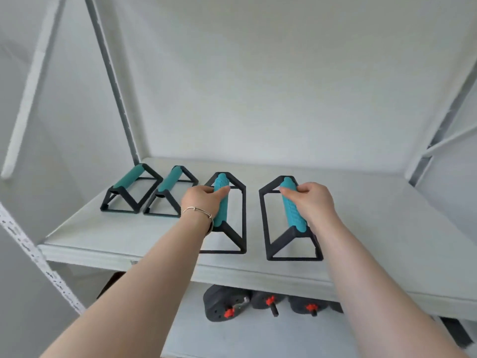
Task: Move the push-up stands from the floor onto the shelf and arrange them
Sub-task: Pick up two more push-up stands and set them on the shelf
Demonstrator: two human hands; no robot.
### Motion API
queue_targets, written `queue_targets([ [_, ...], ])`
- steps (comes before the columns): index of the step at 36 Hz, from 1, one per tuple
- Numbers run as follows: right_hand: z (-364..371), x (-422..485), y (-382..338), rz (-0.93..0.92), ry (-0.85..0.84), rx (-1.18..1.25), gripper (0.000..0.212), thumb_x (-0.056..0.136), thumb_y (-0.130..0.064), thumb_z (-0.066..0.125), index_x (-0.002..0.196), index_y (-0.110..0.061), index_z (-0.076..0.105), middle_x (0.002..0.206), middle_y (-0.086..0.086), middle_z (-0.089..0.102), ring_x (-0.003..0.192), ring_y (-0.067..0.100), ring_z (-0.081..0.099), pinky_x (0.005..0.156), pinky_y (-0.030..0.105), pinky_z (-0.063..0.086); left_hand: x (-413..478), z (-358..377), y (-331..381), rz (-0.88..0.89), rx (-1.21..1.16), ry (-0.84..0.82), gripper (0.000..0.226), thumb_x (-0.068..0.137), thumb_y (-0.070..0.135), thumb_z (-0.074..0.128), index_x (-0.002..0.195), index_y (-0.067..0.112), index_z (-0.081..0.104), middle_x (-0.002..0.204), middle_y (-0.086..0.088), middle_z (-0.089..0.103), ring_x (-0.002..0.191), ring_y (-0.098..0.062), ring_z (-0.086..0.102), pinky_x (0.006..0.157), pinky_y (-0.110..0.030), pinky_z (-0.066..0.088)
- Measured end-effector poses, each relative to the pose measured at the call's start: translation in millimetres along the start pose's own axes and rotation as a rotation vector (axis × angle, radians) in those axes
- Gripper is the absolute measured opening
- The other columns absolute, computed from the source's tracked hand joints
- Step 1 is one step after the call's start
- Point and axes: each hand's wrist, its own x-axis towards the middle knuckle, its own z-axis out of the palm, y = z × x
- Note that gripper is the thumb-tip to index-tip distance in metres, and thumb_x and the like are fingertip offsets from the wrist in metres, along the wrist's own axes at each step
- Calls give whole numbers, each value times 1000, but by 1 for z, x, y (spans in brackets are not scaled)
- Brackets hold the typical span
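Three dark weights (265, 301) with red collars lie side by side, bottom centre of frame. Grey metal upright (113, 81) at upper left. White perforated strip (38, 257) at lower left. White wall (284, 86) behind.

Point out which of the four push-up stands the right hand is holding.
The rightmost stand, its ribbed grip under the right hand. The left hand holds its neighbour; the two leftmost stands sit untouched.

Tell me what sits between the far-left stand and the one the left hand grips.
One more push-up stand, with a smooth teal grip, sits on the shelf between the far-left stand and the held stand in the left hand; the head view shows it.
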Motion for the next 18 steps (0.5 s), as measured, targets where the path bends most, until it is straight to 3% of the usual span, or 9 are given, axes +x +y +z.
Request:
queue_targets([
  [3,24,30,3,50,-11,-6,51,73,-44,77,86,4,64,76,10,61,69,26,58,63,34,46,44,10,-2,-24,-5,-54,47,75,53,67,75,6,67,66,-5,53,60,-23,48,56,-28,41],
  [8,64,74,5,104,-21,-40,47,73,-43,77,73,1,59,69,6,52,61,22,50,56,30,39,103,25,-4,-56,13,-121,37,76,52,69,84,16,71,80,-6,69,69,-22,62,61,-30,51],
  [10,77,88,6,113,-16,-64,43,73,-43,77,71,-4,58,68,5,52,61,23,51,55,29,39,124,31,-6,-65,12,-137,37,76,51,70,83,14,71,82,-8,70,70,-23,63,66,-33,54],
  [12,87,99,5,125,-10,-96,47,74,-44,76,77,1,61,70,9,57,65,27,56,57,32,44,141,37,-8,-75,7,-149,39,75,50,71,84,12,72,81,-8,70,69,-24,62,68,-34,54],
  [15,98,112,8,152,17,-124,56,73,-44,77,92,7,64,82,19,65,76,33,64,70,42,54,160,45,-11,-76,34,-173,40,75,52,70,84,13,72,85,-9,71,67,-22,61,61,-30,51],
  [18,105,124,16,186,10,-133,49,72,-46,78,73,-1,58,68,6,55,65,25,55,59,34,44,172,51,-17,-90,32,-198,40,75,52,71,86,14,72,86,-8,71,66,-20,61,55,-26,47],
])
